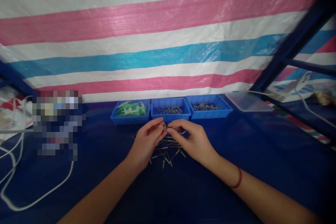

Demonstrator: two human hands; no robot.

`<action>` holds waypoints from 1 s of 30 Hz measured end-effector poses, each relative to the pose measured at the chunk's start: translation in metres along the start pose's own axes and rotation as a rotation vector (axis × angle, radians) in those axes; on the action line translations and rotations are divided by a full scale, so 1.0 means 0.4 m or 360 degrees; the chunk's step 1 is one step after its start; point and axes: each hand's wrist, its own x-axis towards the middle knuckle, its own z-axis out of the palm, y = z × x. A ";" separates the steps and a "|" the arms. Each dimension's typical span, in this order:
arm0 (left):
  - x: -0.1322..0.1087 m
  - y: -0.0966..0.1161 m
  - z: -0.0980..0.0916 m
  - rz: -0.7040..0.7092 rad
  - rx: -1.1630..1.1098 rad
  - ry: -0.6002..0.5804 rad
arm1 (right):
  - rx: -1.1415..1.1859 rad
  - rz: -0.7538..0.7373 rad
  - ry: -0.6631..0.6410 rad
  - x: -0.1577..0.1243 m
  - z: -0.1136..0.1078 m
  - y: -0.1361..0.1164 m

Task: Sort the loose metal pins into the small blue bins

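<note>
My left hand (147, 141) and my right hand (193, 138) meet at the fingertips over a loose pile of blind rivets (164, 148) on the dark blue table. Both are closed in a pinch around small, shiny metal pieces (165, 126) that look like blind rivets; fingers hide most of them. Just beyond the hands stands the middle blue bin (170, 116), with many metal rivets (170, 110) inside. The right blue bin (212, 113) also holds rivets (204, 106). In the left blue bin (130, 120) lie green-and-clear plastic packets (132, 109).
A clear plastic lid (249, 102) lies right of the bins. White cables (39, 203) loop across the table's left side, near a pixelated patch (57, 119). Behind rises a striped plastic sheet (157, 49), with a blue metal frame (286, 47) at right.
</note>
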 end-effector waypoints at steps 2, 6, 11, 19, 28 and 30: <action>-0.009 -0.003 -0.003 -0.0008 0.0117 -0.0108 | 0.0022 0.0049 0.0002 0.002 -0.001 0.001; -0.021 0.000 -0.003 -0.0040 0.0422 -0.0286 | 0.0074 0.0099 -0.0005 0.003 -0.004 -0.001; -0.023 0.003 -0.002 0.0021 0.0646 -0.0400 | 0.0135 0.0134 -0.0037 0.001 -0.001 0.000; -0.016 -0.003 -0.007 0.0119 0.0759 -0.0392 | 0.0207 0.0171 -0.0020 0.002 0.003 0.002; -0.015 0.002 -0.012 0.0289 0.0721 -0.0139 | 0.0272 0.0216 0.0014 0.000 0.003 0.002; -0.013 0.003 -0.014 0.0320 0.0707 -0.0122 | 0.0264 0.0216 0.0003 0.001 0.002 0.001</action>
